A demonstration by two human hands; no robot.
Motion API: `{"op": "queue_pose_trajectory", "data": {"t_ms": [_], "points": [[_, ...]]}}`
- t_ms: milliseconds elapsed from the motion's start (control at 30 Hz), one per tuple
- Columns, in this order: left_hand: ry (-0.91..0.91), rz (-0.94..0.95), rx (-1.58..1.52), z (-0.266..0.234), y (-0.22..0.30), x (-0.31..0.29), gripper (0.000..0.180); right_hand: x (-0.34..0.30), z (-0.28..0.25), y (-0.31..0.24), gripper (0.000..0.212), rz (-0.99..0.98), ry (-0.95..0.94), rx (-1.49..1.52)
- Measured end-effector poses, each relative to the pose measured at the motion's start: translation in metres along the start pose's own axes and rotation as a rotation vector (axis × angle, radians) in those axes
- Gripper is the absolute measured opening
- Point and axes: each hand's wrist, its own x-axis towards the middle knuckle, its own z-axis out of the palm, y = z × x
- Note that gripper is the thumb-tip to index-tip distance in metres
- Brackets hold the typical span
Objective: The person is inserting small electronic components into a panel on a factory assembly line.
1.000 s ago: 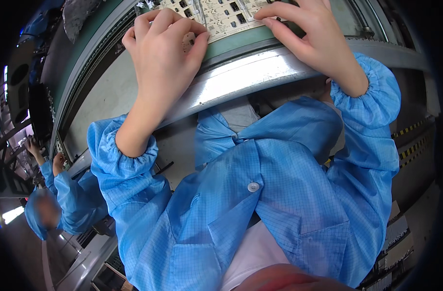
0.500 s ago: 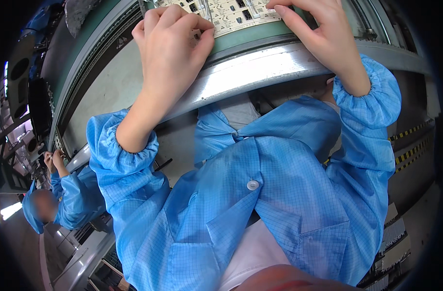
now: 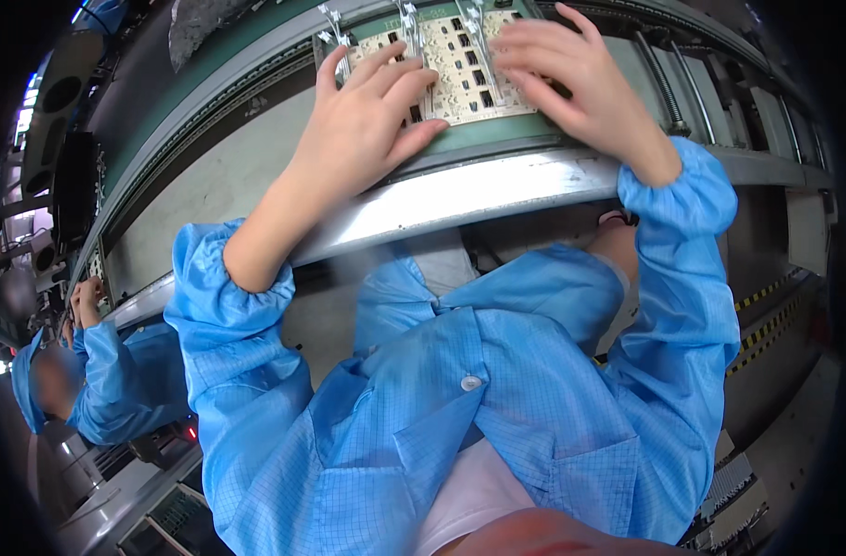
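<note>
Up at the top of my view, on the green conveyor rail (image 3: 256, 69), sits the pale circuit board (image 3: 455, 65), studded with small dark components and crossed by thin clear clips. Both hands lie on it. My left hand (image 3: 367, 120) rests flat with fingers spread loosely across the board's left part, palm down and holding nothing. My right hand (image 3: 571, 83) covers the right edge, fingers extended and slightly curled, also gripping nothing that I can see; whether a small part is tucked under the fingertips I cannot tell. A bright metal ledge (image 3: 460, 199) runs just below the board, and my blue sleeves (image 3: 682, 195) cross it. Off to my left a co-worker (image 3: 117, 380) in the same blue smock stands well apart. I judge this to be a pressing or seating step on the board; the next move would call for even, light fingertip pressure without shifting the board along the rail.
</note>
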Motion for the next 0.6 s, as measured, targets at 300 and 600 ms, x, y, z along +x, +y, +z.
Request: {"op": "queue_pose_trajectory", "data": {"t_ms": [300, 600], "points": [[0.04, -0.301, -0.026, 0.002, -0.039, 0.085, 0.029, 0.072, 0.012, 0.074, 0.029, -0.034, 0.072, -0.135], [0.01, -0.461, 0.098, 0.041, -0.026, 0.135, 0.03, 0.065, 0.041, 0.088, 0.024, 0.106, 0.056, -0.106]]}}
